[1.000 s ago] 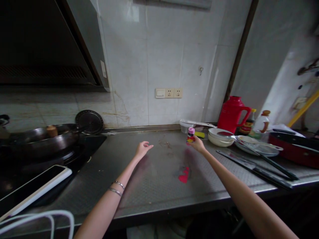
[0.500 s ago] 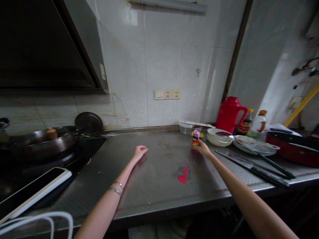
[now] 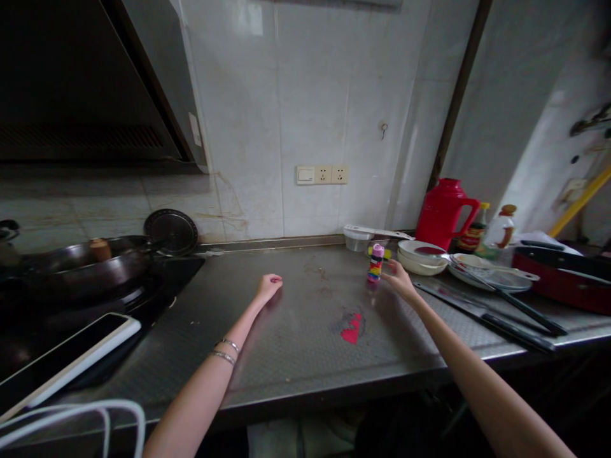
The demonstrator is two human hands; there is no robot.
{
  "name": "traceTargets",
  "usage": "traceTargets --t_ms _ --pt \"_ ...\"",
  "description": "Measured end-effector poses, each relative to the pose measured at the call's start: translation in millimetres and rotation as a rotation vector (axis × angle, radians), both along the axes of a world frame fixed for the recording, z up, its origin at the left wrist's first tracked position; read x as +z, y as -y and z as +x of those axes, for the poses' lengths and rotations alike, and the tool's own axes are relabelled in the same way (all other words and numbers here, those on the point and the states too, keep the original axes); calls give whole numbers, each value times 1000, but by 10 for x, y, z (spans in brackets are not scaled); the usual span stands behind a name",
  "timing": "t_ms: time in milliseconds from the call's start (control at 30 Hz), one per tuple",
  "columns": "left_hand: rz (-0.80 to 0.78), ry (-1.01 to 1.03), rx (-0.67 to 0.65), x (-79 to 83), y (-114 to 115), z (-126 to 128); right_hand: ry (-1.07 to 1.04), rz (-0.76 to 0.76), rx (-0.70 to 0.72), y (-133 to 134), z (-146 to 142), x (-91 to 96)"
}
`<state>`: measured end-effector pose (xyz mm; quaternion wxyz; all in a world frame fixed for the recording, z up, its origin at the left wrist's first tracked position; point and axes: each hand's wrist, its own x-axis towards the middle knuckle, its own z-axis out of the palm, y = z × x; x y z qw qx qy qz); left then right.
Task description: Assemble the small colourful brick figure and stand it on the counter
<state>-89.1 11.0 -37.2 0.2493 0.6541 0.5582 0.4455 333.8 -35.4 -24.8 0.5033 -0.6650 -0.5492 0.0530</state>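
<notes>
A small pink bottle (image 3: pixel 375 264) with a colourful label and pale pink cap stands upright on the steel counter. Just to its right is my right hand (image 3: pixel 400 282), fingers apart and holding nothing; a narrow gap separates them from the bottle. My left hand (image 3: pixel 268 289) rests on the counter left of centre, its fingers curled closed. A bit of red shows at those fingers, but whether it is a held thing I cannot make out. Behind the bottle lies a yellow item (image 3: pixel 386 253), partly hidden. Red heart-shaped patches (image 3: pixel 352 329) mark the counter nearer me.
At right are stacked bowls (image 3: pixel 422 263), a red thermos jug (image 3: pixel 442 213), a knife (image 3: pixel 518 333), plates and a dark red pan (image 3: pixel 558 280). A clear tub (image 3: pixel 357 240) stands by the wall. At left are a frying pan (image 3: pixel 71 273), a phone-like device (image 3: pixel 71 362) and a white cable (image 3: pixel 121 407).
My right hand has let go of the pink bottle and moved slightly right, its fingers opening. The bottle stays standing. My left hand keeps its place, and the view has tipped slightly down.
</notes>
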Motion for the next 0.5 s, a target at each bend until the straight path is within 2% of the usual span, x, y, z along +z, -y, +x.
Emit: traceTargets --t_ms 67,133,233,300,433,500 --pt "-8 -14 -4 -16 10 16 134 98 -119 125 -105 120" --pt "-10 -32 -16 -39 21 34 259 154 -168 250 -323 245" --pt "8 -49 -25 -69 35 50 413 158 -36 353 -821 382" --pt "25 -47 -11 -76 45 50 484 125 110 330 -1206 418" --pt "41 -23 6 -70 72 28 581 -102 302 127 -1924 359" --pt "49 13 14 -71 85 12 613 -159 362 19 -2205 288"
